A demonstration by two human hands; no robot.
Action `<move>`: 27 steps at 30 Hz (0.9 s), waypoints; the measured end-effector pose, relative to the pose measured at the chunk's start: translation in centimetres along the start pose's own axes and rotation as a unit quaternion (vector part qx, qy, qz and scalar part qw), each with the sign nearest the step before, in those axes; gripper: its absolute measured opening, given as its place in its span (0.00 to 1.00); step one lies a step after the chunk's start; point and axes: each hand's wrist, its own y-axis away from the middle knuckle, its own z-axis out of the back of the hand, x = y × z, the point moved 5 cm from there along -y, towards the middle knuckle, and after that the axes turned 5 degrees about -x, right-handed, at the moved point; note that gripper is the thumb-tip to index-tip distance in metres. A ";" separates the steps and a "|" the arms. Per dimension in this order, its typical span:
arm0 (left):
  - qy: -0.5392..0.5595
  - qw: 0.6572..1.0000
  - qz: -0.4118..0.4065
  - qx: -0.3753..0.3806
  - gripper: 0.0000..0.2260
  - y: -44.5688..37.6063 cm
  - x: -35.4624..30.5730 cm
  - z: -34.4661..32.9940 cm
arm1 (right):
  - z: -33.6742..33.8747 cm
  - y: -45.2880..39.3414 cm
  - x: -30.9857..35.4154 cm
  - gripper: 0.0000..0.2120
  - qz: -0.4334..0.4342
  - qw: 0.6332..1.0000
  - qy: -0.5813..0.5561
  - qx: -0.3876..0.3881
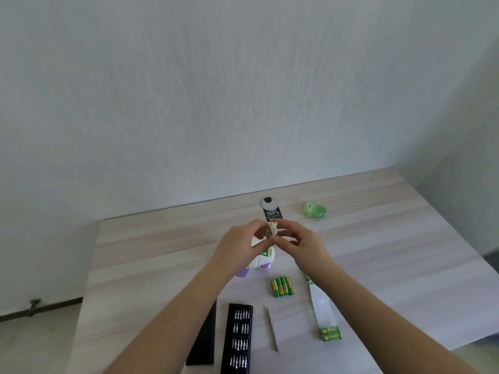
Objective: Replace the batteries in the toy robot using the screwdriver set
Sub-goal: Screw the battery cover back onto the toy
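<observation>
Our left hand (237,245) steadies the toy robot (260,259) beneath it while our right hand (299,242) pinches a small cream part (272,229) above, probably the battery cover; fresh batteries (282,286) lie just below our right wrist.

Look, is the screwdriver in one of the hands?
No, the screwdriver lies on the table beside the bit tray, with neither hand touching it.

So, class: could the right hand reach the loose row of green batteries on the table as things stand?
Probably yes: the loose green batteries lie uncovered beside the right hand's forearm, but that hand pinches a small cream part.
</observation>
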 end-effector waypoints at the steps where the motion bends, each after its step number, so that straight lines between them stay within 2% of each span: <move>1: 0.005 1.000 0.004 -0.001 0.18 0.0 0.1 -0.1 | -0.1 0.0 -0.2 0.13 0.000 1.000 0.001 0.000; 6: -0.013 1.000 0.010 0.015 0.19 -0.4 0.5 -0.5 | -0.7 -0.5 -1.9 0.12 -0.012 1.000 -0.009 -0.012; 11: -0.001 0.999 0.038 0.027 0.26 -0.1 1.9 -0.4 | -1.1 -0.8 -3.0 0.12 -0.020 0.999 0.036 -0.011; 16: 0.045 0.997 0.041 0.045 0.14 0.2 2.5 -0.4 | -1.7 -1.4 -3.5 0.14 0.038 0.993 0.113 0.008; 21: -0.009 0.996 0.036 0.077 0.14 -0.8 2.8 -0.7 | -2.0 -2.2 -4.6 0.17 0.022 0.993 0.117 0.019; 27: -0.062 0.997 0.031 0.034 0.12 -1.9 3.3 -0.7 | -2.1 -3.5 -5.4 0.13 -0.001 0.992 0.119 0.034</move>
